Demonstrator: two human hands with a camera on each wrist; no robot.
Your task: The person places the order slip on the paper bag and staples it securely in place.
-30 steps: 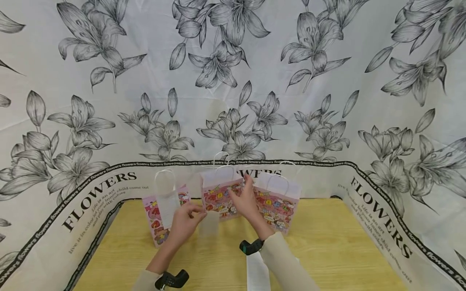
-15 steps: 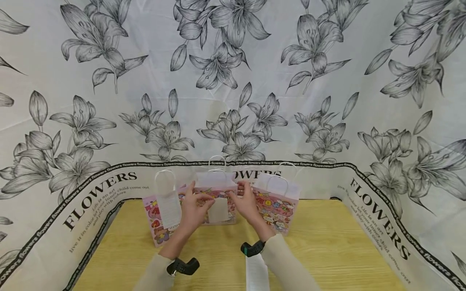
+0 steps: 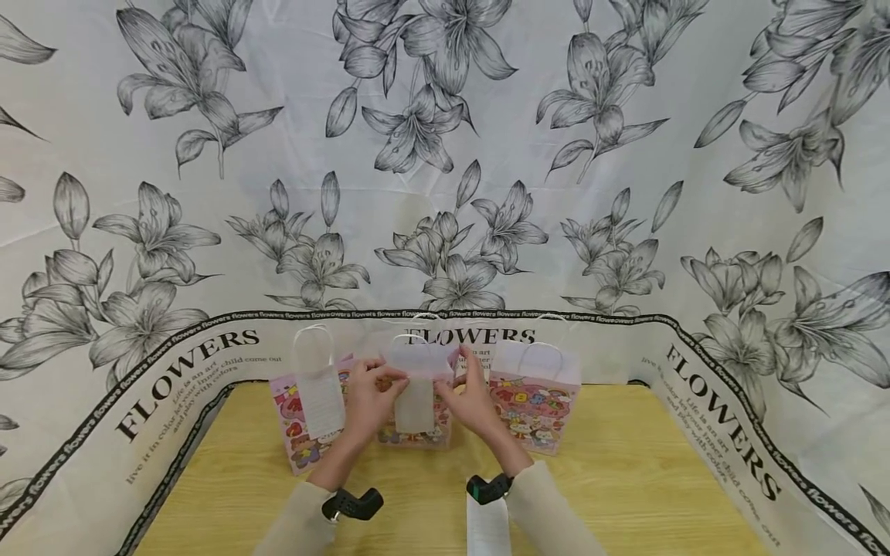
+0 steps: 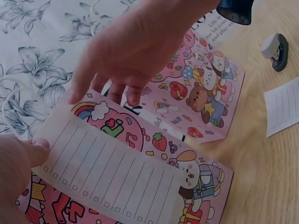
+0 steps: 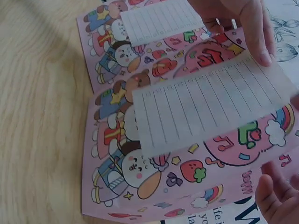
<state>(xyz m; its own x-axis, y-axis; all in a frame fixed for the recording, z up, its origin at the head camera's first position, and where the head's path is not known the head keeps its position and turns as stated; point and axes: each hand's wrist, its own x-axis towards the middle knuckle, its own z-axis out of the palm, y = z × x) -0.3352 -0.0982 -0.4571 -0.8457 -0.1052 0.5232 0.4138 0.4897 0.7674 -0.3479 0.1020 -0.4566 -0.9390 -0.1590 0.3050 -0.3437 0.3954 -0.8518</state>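
In the head view, a pink cartoon-print paper gift bag (image 3: 436, 439) with white handles stands in the middle. Against its front lies a lined checklist sheet (image 3: 414, 408). My left hand (image 3: 367, 395) pinches the sheet's upper left corner, its thumb (image 4: 41, 148) lying on the paper in the left wrist view. The right hand (image 3: 473, 398) grips the bag's right edge near the top. Its thumb (image 4: 77, 93) comes up to the sheet's other top corner, with the fingers behind the bag.
A similar gift bag (image 3: 295, 432) with a lined sheet (image 3: 324, 405) on its front stands at the left; another gift bag (image 3: 535, 417) stands at the right. Nearer on the wooden table lie a loose lined sheet (image 3: 488, 529) and a small stapler (image 4: 278, 52). Floral cloth rises behind.
My left hand has carried the sheet up and rightward onto the middle bag's front. That bag has shifted slightly left and nearer, with the right hand staying at its right edge.
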